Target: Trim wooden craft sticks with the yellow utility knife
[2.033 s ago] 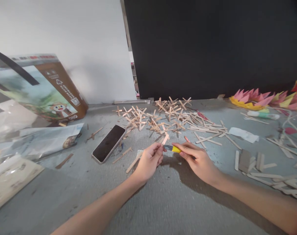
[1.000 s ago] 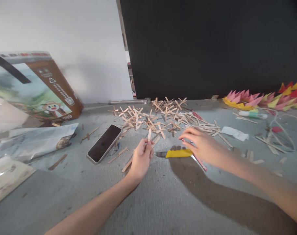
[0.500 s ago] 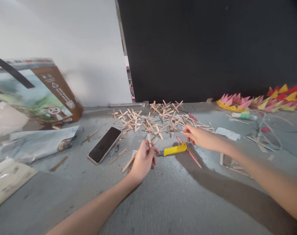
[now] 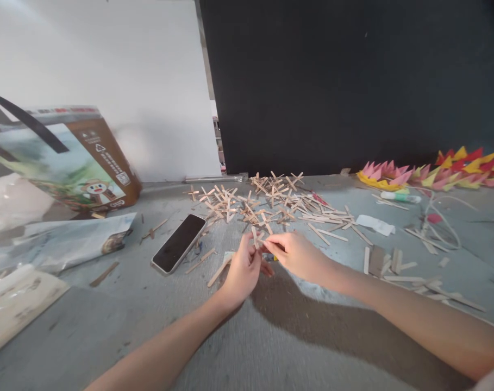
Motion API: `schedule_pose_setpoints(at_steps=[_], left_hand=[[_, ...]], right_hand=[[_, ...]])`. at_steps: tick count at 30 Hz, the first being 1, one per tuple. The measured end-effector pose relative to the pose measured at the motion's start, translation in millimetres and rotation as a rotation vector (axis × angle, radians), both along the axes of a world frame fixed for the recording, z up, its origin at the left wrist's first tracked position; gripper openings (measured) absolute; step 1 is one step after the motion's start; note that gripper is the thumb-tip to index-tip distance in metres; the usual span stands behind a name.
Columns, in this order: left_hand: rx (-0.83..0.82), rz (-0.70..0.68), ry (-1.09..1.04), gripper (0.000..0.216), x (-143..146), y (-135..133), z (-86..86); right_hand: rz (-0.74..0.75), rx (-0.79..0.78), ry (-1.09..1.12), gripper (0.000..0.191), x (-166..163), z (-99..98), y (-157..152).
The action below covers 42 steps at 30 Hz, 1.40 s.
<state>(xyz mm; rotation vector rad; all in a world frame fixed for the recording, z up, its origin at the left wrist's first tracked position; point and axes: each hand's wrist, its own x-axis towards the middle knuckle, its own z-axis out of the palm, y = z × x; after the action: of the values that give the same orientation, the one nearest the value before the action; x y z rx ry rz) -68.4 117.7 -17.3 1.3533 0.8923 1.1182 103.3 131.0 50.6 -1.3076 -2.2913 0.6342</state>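
Head view: the left hand [image 4: 242, 270] pinches a short wooden stick [image 4: 254, 235] upright, low over the grey surface [image 4: 279, 336]. The right hand [image 4: 298, 254] meets it, fingertips pinched together. A pile of stick crosses [image 4: 271, 202] lies just beyond them, and a phone [image 4: 179, 243] lies to the left.

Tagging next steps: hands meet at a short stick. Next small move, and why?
Probably the right hand presses its piece crosswise onto the stick held upright by the left hand; fingertips meet there, and the pile behind holds crosses.
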Motion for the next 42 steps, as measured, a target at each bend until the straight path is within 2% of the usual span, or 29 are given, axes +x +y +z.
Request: schedule_pose_setpoints(at_steps=[11,18,26,30,36,42], left_hand=[[0.050,-0.009,0.100,0.039,-2.2,-1.4,-4.3],[0.125,0.040,0.227,0.034,-3.0,-4.5,-4.2],[0.241,0.020,0.443,0.050,-4.2,-10.6,-10.0],[0.257,-0.027,0.451,0.056,-4.2,-15.2,-7.4],[0.265,-0.022,0.513,0.055,-1.3,-20.3,-3.7],[0.202,0.000,0.320,0.052,2.4,-20.7,-9.5]], right_hand=[[-0.011,0.012,-0.056,0.038,-0.5,-7.3,-1.6],[-0.027,0.003,-0.097,0.035,-1.2,-9.9,-6.7],[-0.054,0.015,-0.134,0.037,-1.0,-6.4,-14.7],[-0.010,0.020,-0.162,0.031,1.0,-4.0,-14.8],[0.071,-0.053,-0.207,0.032,6.6,11.6,-12.1],[-0.005,-0.036,-0.200,0.030,-0.9,5.0,-16.4]])
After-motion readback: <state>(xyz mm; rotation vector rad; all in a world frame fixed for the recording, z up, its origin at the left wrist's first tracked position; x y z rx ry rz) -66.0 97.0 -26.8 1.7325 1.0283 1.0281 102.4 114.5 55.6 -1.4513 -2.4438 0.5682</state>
